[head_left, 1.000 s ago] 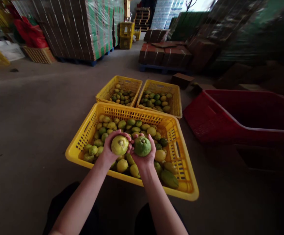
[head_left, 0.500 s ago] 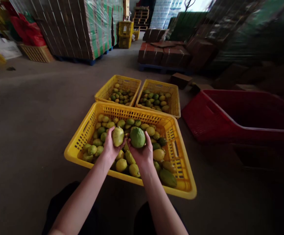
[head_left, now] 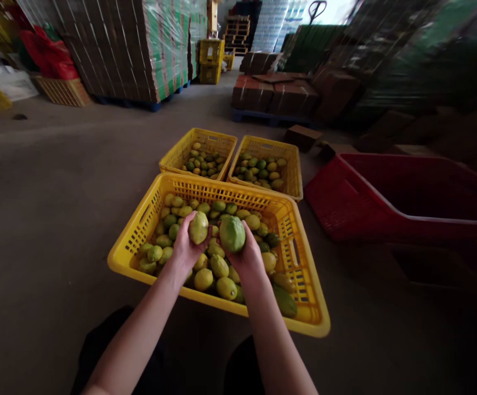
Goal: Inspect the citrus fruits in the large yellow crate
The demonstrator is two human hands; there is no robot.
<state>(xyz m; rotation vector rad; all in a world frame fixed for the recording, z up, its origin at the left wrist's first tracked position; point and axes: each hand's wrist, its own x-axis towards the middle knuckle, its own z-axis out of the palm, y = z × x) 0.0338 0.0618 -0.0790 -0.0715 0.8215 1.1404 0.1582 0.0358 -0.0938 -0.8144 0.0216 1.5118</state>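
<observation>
My left hand (head_left: 186, 248) is closed around a yellow-green lemon (head_left: 198, 228). Beside it, my right hand (head_left: 249, 257) grips a larger green lemon (head_left: 232, 234) with a bumpy skin. Both fruits are held up over a big yellow plastic crate (head_left: 310, 285), a small gap between them. Many lemons (head_left: 203, 279), yellow to dark green, lie loose in that crate. A long dark green fruit (head_left: 284, 303) rests in its near right corner, partly behind my right forearm.
Two more yellow crates, a left one (head_left: 168, 159) and a right one (head_left: 295, 170), hold lemons just beyond. A red plastic tub (head_left: 337, 203) stands to the right. Strapped cartons (head_left: 273, 94) sit on a blue pallet behind, and a wrapped stack (head_left: 111, 55) rises at back left.
My right hand has shifted slightly to the right and turned the green lemon, widening the gap between the two fruits. My left hand has hardly moved.
</observation>
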